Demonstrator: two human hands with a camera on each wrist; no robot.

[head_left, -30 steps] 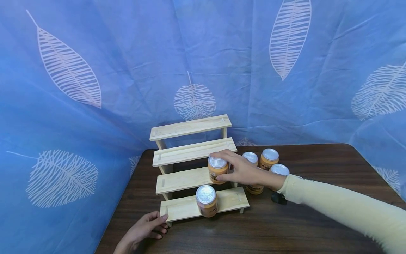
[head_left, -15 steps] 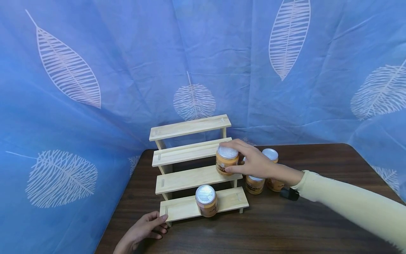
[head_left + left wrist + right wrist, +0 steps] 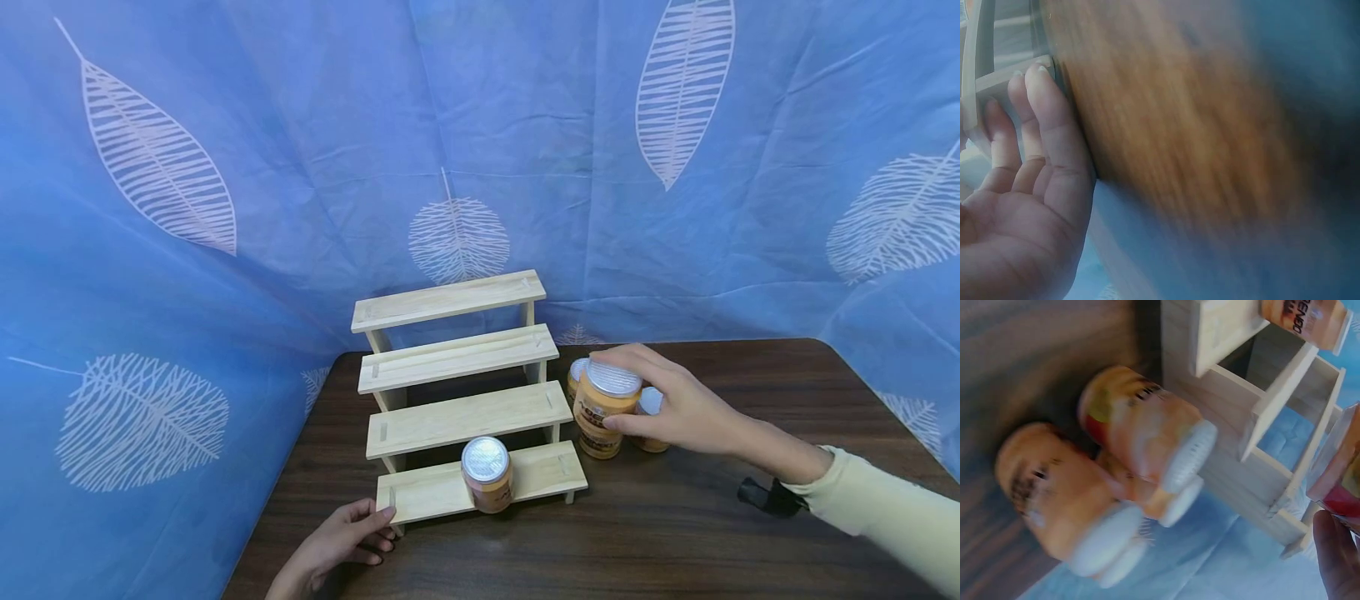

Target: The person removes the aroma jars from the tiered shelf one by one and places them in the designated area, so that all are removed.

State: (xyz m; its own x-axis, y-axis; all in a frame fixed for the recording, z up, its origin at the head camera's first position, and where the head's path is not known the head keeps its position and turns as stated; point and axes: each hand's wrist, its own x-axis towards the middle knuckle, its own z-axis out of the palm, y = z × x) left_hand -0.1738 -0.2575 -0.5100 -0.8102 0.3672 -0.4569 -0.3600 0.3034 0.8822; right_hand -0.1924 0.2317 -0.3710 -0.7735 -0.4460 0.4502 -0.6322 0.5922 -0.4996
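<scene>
My left hand [image 3: 341, 537] grips the front left corner of a pale wooden four-step rack [image 3: 468, 417], thumb on the lowest shelf's top. In the left wrist view its fingers [image 3: 1054, 112] touch the rack's end. My right hand [image 3: 678, 408] holds an orange jar [image 3: 607, 387] with a silver lid, fingers at the lid and thumb on the side. This jar is right of the rack, in front of other jars, which it partly hides. On the lowest step stands another orange jar [image 3: 487, 475]. In the right wrist view the held jar [image 3: 1341, 475] is cut off by the frame edge.
Several orange jars stand on the dark wooden table [image 3: 675, 533] right of the rack, among them a front jar [image 3: 597, 443] and a right jar [image 3: 651, 402]. A blue curtain with white leaf prints [image 3: 465, 100] hangs behind the table.
My right hand has lifted the jar away from the second step from the bottom and carried it right, to the other jars. The left hand and the rack stay in place.
</scene>
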